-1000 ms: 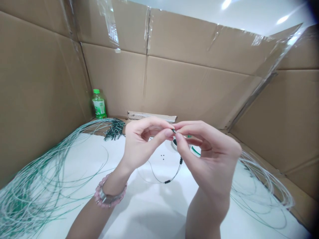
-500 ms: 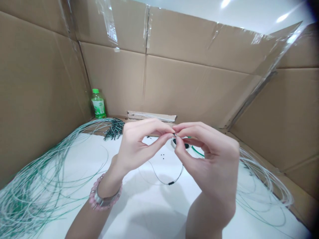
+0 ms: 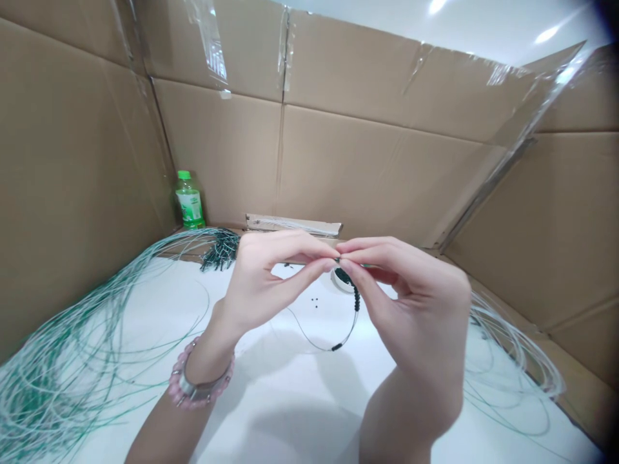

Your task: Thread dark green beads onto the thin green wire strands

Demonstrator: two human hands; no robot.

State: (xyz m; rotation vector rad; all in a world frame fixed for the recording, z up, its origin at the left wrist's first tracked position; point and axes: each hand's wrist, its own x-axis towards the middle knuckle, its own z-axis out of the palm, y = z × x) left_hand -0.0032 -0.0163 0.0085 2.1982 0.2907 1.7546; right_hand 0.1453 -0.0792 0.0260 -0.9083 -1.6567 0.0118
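Observation:
My left hand and my right hand meet fingertip to fingertip above the white tabletop. Each has thumb and forefinger closed in a pinch on a thin cord; a tiny dark piece, perhaps a bead, shows between them. From below my right fingers hangs a row of black beads on this cord. The thin cord loops down and back towards my left hand, with a short black section at its lowest part. Behind my right fingertips stands a small white bowl of black beads, partly hidden.
Three loose black beads lie on the tabletop. A heap of green and white cords fills the left side, more white cords the right. A green bottle stands by the cardboard wall at the back.
My right hand has shifted slightly right and turned a little, so the row of black beads now shows below its fingers. The cord's loop has swung slightly up and right.

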